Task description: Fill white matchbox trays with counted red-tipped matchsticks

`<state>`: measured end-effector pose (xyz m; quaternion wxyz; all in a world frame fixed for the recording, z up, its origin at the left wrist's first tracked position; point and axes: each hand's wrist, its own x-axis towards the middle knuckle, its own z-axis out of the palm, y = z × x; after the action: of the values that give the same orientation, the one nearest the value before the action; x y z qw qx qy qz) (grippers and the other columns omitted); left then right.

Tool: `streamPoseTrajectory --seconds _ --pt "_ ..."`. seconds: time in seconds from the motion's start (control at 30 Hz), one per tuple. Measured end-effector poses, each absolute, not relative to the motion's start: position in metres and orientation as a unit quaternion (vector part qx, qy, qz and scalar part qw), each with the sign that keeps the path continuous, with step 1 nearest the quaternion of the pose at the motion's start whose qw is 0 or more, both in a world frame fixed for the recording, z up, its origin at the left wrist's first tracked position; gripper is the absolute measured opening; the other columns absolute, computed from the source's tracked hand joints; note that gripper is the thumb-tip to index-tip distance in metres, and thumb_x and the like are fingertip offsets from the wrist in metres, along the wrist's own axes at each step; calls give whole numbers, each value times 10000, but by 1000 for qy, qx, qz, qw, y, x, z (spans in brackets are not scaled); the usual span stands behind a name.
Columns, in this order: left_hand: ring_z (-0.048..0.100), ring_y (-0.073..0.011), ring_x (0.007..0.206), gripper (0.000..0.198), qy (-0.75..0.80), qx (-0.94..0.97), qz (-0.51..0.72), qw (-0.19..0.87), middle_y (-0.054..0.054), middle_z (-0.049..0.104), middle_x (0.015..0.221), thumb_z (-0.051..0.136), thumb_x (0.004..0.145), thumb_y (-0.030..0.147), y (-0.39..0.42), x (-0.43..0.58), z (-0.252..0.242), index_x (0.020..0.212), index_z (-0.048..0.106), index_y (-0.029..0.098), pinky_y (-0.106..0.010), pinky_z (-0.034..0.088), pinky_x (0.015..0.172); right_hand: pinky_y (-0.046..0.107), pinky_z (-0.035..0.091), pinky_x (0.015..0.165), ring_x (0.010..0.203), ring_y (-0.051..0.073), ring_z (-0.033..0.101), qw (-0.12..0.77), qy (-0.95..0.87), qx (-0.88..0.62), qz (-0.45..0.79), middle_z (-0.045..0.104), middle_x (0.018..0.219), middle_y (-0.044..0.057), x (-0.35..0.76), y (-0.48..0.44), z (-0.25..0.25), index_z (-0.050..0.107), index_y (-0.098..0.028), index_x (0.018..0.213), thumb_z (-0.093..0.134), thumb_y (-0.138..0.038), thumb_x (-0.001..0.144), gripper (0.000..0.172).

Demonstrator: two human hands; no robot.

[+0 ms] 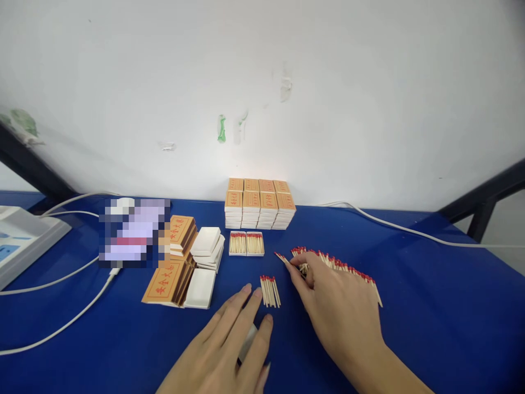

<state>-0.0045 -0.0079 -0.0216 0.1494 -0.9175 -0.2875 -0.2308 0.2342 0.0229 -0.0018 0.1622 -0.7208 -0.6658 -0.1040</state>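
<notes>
My left hand (229,342) lies on the blue table with its fingers stretched over a small white tray (247,342), mostly hidden beneath them. A little bundle of red-tipped matches (270,290) lies just beyond its fingertips. My right hand (334,309) rests on the long row of loose matches (348,268), and its index finger and thumb pinch a match (281,257) at the row's left end. Two open trays filled with matches (246,243) sit behind.
A block of stacked orange matchboxes (259,205) stands at the wall. Orange sleeves (172,268) and white empty trays (205,257) are piled at the left. White cables (61,284) cross the blue table (430,306). A white device (24,238) sits far left.
</notes>
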Motion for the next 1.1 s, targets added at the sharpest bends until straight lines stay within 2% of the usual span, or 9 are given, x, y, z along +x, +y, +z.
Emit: streamPoseTrajectory --seconds 0.2,0.33,0.6,0.67,0.8,0.9,1.0,1.1 --pt "731 -348 1427 360 -284 -918 -231 152 -221 759 1488 489 1134 180 -6 -2 -16 1408 711 105 -415 663 1092 304 254 544 543 266 742 130 -641 -751 -90 711 554 -31 233 22 5 806 -289 991 725 -389 1062 148" --pt "749 -357 1396 363 -279 -920 -227 153 -234 764 1474 465 1142 167 -6 -3 -14 1398 712 94 -418 680 1063 300 232 542 527 268 732 128 -639 -754 -88 700 539 -42 233 23 7 796 -292 991 735 -378 1057 124" --pt "735 -355 1419 354 -279 -920 -226 155 -227 754 1495 506 1156 217 -6 -4 -19 1419 714 104 -410 649 1099 282 194 534 469 272 703 153 -647 -739 -108 671 506 -55 235 22 3 748 -283 973 709 -372 1066 135" --pt "736 -359 1418 355 -278 -921 -223 157 -230 753 1494 511 1160 230 -7 -4 -19 1423 712 101 -415 639 1109 277 206 523 451 268 693 175 -656 -725 -113 655 495 -66 236 22 3 735 -285 973 669 -399 1090 176" --pt "735 -358 1419 364 -285 -918 -230 151 -226 750 1497 475 1173 228 -8 -3 -20 1424 708 104 -427 629 1116 277 244 482 406 243 658 228 -666 -699 -124 619 476 -79 237 21 4 705 -287 960 482 -538 1172 397" --pt "725 -352 1433 370 -296 -913 -243 140 -218 750 1501 435 1188 226 -7 -2 -22 1407 710 112 -430 629 1119 289 254 465 385 219 629 262 -667 -688 -116 607 475 -84 237 21 6 705 -285 956 393 -636 1180 520" --pt "732 -346 1424 372 -295 -913 -241 146 -217 757 1492 422 1187 211 -6 -2 -22 1403 707 109 -426 643 1104 298 297 472 398 194 621 288 -658 -694 -45 627 496 -84 238 21 11 722 -288 947 413 -709 1150 561" --pt "758 -348 1386 379 -288 -915 -238 155 -217 774 1462 407 1180 189 -6 -2 -19 1393 709 107 -425 665 1068 301 353 494 407 169 603 316 -625 -711 63 623 490 -92 238 20 17 732 -293 911 541 -748 1083 522"
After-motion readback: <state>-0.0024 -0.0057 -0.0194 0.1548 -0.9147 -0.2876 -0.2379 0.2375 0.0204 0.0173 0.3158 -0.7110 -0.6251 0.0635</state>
